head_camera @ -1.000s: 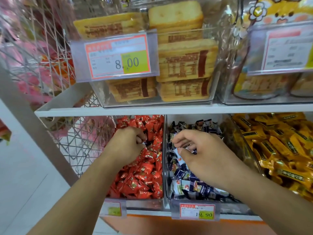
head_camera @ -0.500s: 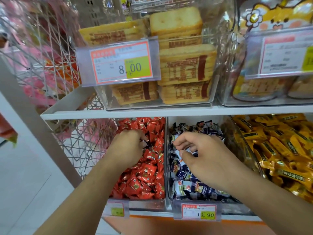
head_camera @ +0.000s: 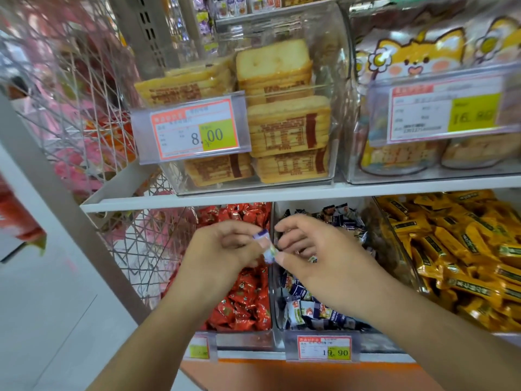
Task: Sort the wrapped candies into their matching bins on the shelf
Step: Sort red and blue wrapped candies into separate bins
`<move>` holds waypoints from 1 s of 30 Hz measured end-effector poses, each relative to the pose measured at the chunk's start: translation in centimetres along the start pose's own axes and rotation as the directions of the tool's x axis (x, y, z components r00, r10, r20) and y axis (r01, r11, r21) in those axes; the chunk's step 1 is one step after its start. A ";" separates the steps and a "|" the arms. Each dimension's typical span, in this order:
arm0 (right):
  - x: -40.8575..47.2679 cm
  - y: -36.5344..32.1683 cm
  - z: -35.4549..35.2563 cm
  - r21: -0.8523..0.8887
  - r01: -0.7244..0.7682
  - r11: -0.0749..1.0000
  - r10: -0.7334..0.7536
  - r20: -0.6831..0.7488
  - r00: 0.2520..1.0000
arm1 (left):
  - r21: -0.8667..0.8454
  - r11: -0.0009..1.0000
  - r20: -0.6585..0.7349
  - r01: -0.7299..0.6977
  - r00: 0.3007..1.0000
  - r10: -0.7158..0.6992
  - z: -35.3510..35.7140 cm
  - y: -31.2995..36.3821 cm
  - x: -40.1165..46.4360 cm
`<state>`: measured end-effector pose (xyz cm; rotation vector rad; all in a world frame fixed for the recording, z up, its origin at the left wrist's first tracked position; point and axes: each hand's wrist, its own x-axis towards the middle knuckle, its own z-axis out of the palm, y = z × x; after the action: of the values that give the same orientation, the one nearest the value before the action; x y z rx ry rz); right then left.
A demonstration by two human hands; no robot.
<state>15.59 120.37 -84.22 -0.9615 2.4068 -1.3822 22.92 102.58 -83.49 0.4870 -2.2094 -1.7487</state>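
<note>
There are two hands, the left hand [head_camera: 222, 249] and the right hand [head_camera: 315, 255]. On the lower shelf [head_camera: 174, 203] sit three bins: one of red candies [head_camera: 245, 303], one of dark blue candies [head_camera: 307, 309], one of yellow candies [head_camera: 456, 249]. Four price tags show.

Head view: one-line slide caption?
Left hand holds a blue-and-white candy by the right hand, above the red bin and blue bin.

A blue-and-white wrapped candy [head_camera: 265, 245] sits in the grip. Below and left of the grip lie red wrappers [head_camera: 244, 300] with small flower prints; to its right, navy-and-white wrappers [head_camera: 306, 307]; farther right, yellow wrappers [head_camera: 462, 258] with dark green labels. Above the grip, a price tag [head_camera: 194, 130] is orange-bordered white with a lime patch.
</note>
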 end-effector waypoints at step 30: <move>0.2 2.2 -1.5 -0.351 -0.092 0.932 0.095 -0.009 0.995 | 0.628 0.776 -0.067 -0.049 0.991 0.116 -1.5 -4.3 5.2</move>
<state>13.77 122.08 -85.23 -0.9084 2.7106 -0.9294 19.25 98.16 -87.28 0.5846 -2.6576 -0.8699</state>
